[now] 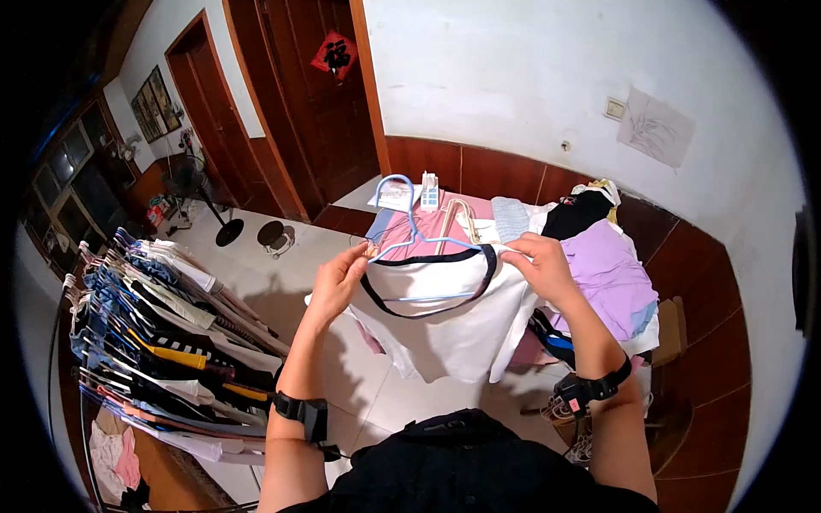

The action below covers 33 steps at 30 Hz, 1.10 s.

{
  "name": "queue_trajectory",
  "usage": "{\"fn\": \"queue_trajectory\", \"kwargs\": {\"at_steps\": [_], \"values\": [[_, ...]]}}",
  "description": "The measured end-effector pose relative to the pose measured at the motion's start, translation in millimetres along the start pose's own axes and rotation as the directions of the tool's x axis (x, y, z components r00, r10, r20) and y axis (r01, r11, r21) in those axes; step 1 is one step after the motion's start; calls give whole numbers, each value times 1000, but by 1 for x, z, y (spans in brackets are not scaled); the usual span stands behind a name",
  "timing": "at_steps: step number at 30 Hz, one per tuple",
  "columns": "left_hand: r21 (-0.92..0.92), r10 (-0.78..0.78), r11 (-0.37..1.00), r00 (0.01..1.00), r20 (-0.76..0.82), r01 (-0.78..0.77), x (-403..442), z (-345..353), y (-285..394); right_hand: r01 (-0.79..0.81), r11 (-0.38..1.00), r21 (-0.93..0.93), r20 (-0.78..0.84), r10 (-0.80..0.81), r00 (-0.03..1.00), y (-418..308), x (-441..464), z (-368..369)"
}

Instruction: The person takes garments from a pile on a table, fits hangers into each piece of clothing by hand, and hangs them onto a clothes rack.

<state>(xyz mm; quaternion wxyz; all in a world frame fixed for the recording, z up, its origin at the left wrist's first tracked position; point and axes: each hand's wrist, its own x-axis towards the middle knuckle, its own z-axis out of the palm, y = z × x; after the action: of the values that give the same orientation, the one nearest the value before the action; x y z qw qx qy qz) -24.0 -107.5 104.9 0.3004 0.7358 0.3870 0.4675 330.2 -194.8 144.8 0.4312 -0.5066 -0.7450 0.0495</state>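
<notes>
A white shirt (428,338) with a dark neckband hangs in front of me on a light blue hanger (414,224). The hanger's hook sticks up above the collar, and its lower bar shows through the neck opening. My left hand (340,278) pinches the shirt and hanger at the left shoulder. At the other shoulder, my right hand (540,263) grips the white fabric beside the neckband, fingers closed. Behind the shirt is a table with a pink cover (479,208), partly hidden.
A rack of hung clothes (188,342) stands at the left. Lavender clothing (603,269) and a black garment (575,215) are piled on the table's right side. Spare hangers (457,221) lie at the back. A stool (272,235) and a standing fan (205,201) are on the floor.
</notes>
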Motion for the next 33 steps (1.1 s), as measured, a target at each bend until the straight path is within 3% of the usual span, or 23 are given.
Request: {"fn": "queue_trajectory", "kwargs": {"at_steps": [2, 4, 6, 8, 10, 12, 13, 14, 16, 18, 19, 20, 21, 22, 23, 24, 26, 27, 28, 30, 33], "values": [[3, -3, 1000, 1000, 20, 3, 1, 0, 0, -50, 998, 27, 3, 50, 999, 3, -2, -5], [151, -123, 983, 985, 120, 104, 1, -3, 1, -65, 996, 53, -4, 66, 998, 10, -4, -6], [159, -126, 981, 988, 90, 110, 3, 0, -3, -81, 994, 78, -8, 82, 997, 19, -6, -7], [110, -105, 989, 994, 39, 100, 5, 1, -4, -105, 989, 103, -41, 110, 993, 31, -7, -8], [67, -137, 989, 990, 21, 136, 7, -1, -4, -18, 997, 76, -36, 21, 999, 35, -6, -12], [-22, -203, 979, 979, -17, 202, 12, -6, -4, -29, 998, -51, 30, 31, 999, 15, -2, -19], [-7, -163, 987, 986, -23, 163, 16, -13, 3, 82, 992, -92, 31, -79, 996, 19, 4, -20], [39, -134, 990, 988, -70, 137, 18, -20, 20, 81, 993, -91, 32, -78, 996, 16, 8, -23], [-12, 78, 997, 985, -156, -81, 17, -30, 60, 170, 950, -261, -116, -206, 972, -7, 19, -37], [429, 310, 883, 922, -233, -189, 4, -39, 105, 206, 958, -198, -189, -243, 951, -24, 20, -35], [386, 320, 904, 891, -322, -185, -7, -36, 96, 193, 948, -254, -252, -258, 933, -22, 11, -26], [454, 450, 849, 821, -352, -270, -20, -28, 65, 178, 933, -311, -313, -278, 908, -18, 1, -15], [555, 420, 801, 871, -254, -225, -38, -13, 30, 215, 936, -280, -278, -293, 915, 15, -14, 18], [588, 311, 774, 950, -32, -234, -54, -1, 7, 69, 980, -187, 32, -64, 997, 44, -35, 43], [498, -182, 864, 966, 186, 67, -71, 1, -34, 34, 955, -295, 398, 90, 913, 82, -50, 64], [349, -207, 927, 964, 167, 139, -82, 5, -43, -52, 974, -219, 396, 138, 908, 64, -52, 57], [182, -200, 961, 977, -69, 210, -76, -1, -41, 23, 985, -168, 180, 8, 984, 52, -40, 54], [194, -156, 964, 979, -133, 180, -72, -9, -40, 31, 989, -146, 132, -11, 991, 46, -35, 50], [119, -240, 959, 959, -151, 258, -62, -14, -14, 51, 991, -126, 73, -42, 996, 37, -14, 39], [37, -200, 977, 967, -155, 208, -49, -26, 14, 76, 997, 9, 92, -76, 993, 22, 12, 21], [101, -177, 976, 971, -160, 195, -46, -35, 48, 187, 980, 73, 121, -195, 973, 11, 28, 10]]}}
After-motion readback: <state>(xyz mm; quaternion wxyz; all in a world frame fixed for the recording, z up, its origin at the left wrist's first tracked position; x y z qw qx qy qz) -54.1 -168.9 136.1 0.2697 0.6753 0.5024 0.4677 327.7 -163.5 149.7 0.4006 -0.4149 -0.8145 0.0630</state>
